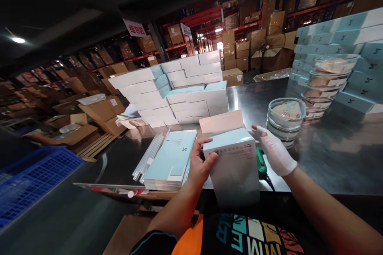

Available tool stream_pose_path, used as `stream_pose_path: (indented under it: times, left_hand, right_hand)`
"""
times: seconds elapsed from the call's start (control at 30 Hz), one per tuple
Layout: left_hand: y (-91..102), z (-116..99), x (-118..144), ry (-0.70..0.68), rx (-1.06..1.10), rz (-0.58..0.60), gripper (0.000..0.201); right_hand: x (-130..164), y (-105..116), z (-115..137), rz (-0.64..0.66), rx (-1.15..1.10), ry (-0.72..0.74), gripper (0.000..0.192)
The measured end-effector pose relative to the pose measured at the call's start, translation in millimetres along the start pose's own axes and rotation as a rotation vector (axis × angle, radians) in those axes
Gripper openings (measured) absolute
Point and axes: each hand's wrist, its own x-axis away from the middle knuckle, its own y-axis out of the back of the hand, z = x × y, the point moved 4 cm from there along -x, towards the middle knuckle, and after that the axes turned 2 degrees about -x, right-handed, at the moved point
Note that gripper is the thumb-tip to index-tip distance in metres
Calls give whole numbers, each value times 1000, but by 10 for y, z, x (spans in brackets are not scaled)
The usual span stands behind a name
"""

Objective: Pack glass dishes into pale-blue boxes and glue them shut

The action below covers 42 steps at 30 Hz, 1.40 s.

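Bare steel table (335,155) right of bowl stacks (285,121); flat cartons (172,159) crowding left.

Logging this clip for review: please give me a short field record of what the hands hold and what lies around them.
left hand: bare left hand grips the left edge of the pale blue box
right hand: gloved right hand at the box's right side
box state: upright, flap open
left of box: stack of flat cartons
right of box: green tool, stacked clear dishes
surface: metal table
behind: piled white boxes
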Motion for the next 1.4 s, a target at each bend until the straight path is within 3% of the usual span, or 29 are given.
stream_pose_path:
  times: [0.07, 0.17, 0.37, 0.53, 0.8, 0.87, 0.93, 1.03, 1.1, 1.17, 1.2, 1.27, 1.33, 1.37, 1.4]
  left_hand:
    - [-45, 13, 9, -40, -39, 25, 65]
    - [-94, 77, 30, -62, -85, 51, 63]
    - [-58, 151, 24, -196, -89, -63, 61]
    - [-88, 12, -38, -332, -225, 162, 42]
    - [-102, -144, -83, -483, -260, 257, 24]
    - [-98, -240, -153, -432, -321, 338, 29]
    - [-149, -406, -241, -366, -452, 508, 31]
    - [-282, -723, -345, -318, -680, 799, 32]
    - [-321, -898, -405, -294, -739, 881, 40]
    - [-245, -992, -496, -260, -742, 792, 47]
    - [-149, -1012, -558, -260, -723, 662, 51]
    - [149, -1009, -675, -304, -621, 264, 63]
    - [485, -905, -704, -341, -439, -139, 85]
    - [612, -797, -688, -309, -349, -266, 95]
    - [690, -654, -660, -228, -276, -319, 101]
  right_hand:
    - [77, -205, 257, 109, -86, 4, 59]
    - [127, -321, 442, 100, -5, 65, 50]
    - [201, -130, 239, 165, 34, 155, 66]
    - [356, -60, 336, 306, 40, 278, 31]
    - [367, -6, 475, 363, 47, 318, 22]
    - [391, -39, 479, 366, 97, 373, 24]
    - [439, -128, 513, 381, 181, 476, 33]
    - [459, -298, 584, 462, 295, 610, 65]
    - [346, -306, 595, 517, 334, 608, 85]
    - [95, -127, 546, 436, 445, 557, 88]
    - [-71, 38, 492, 330, 554, 516, 85]
    - [-414, 469, 337, 34, 854, 410, 72]
    - [-696, 895, 143, -158, 1071, 275, 40]
    - [-805, 1069, 58, -191, 1109, 234, 22]
    - [-889, 1217, -1, -213, 1122, 213, 7]
